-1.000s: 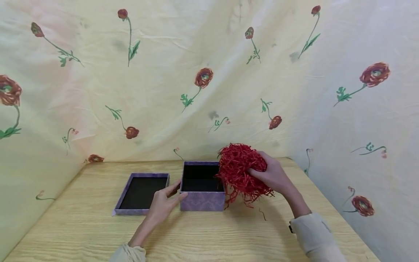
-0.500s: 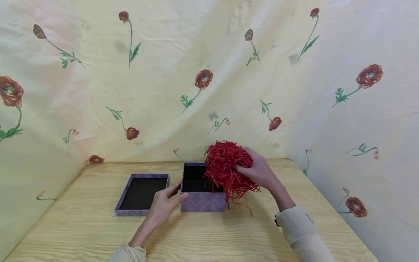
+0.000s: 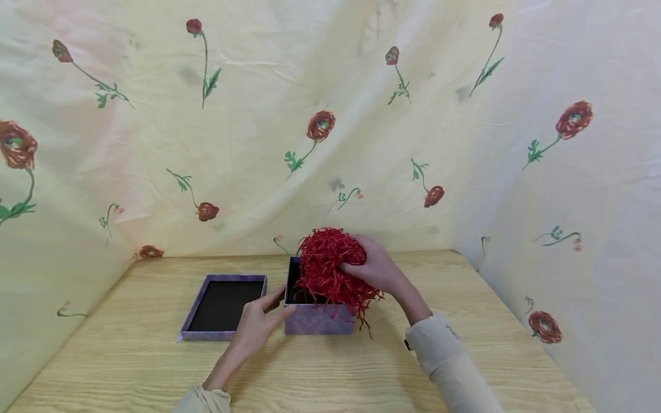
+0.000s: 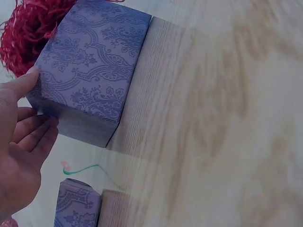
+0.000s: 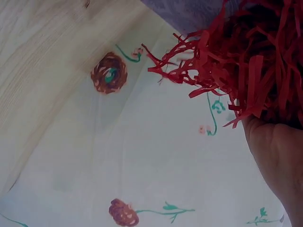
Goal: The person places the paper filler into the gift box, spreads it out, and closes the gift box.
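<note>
Fingers and thumb of the right hand [image 3: 377,267] close round a wad of red shredded paper [image 3: 330,261], above the patterned purple box [image 3: 315,320] beneath them. Thumb and fingers of the left hand [image 3: 255,324], parted slightly, grip that box's near left corner; left of them lies a black-lined lid [image 3: 224,304] on the wooden table [image 3: 310,376].
</note>
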The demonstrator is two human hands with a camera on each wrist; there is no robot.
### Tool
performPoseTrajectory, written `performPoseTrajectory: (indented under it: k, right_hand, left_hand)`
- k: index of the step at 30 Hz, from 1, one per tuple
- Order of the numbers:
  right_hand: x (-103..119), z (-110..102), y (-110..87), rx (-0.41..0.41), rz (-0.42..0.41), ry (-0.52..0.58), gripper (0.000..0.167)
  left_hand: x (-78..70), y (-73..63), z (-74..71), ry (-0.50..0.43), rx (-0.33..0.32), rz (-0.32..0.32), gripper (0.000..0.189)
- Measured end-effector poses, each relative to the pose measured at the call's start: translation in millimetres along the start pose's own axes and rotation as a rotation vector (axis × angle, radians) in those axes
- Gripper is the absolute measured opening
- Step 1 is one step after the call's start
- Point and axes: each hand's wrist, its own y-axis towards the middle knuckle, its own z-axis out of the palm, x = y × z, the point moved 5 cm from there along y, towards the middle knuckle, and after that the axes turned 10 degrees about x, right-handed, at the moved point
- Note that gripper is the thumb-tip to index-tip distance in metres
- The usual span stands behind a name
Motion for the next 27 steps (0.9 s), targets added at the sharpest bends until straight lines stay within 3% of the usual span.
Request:
performPoseTrajectory:
  k: [6,12,27]
  right_hand:
    - [6.7,18.2,13.6,0.063,-0.004,-0.073,0.056]
    - [11.9,30.7,22.4,0.072,-0.015,-0.142,0.053]
    - [3.5,56.4,30.7,0.086,0.087,-0.215,0.073]
  left_hand:
    - [1.3,1.8,-0.8,0.01,-0.005,0.004,0.062]
    - [2.1,2.2,-1.9,-0.014,-0.004,0.005,0.06]
    - [3.4,6.5,-3.6,-0.003,0.0,0.035,0.058]
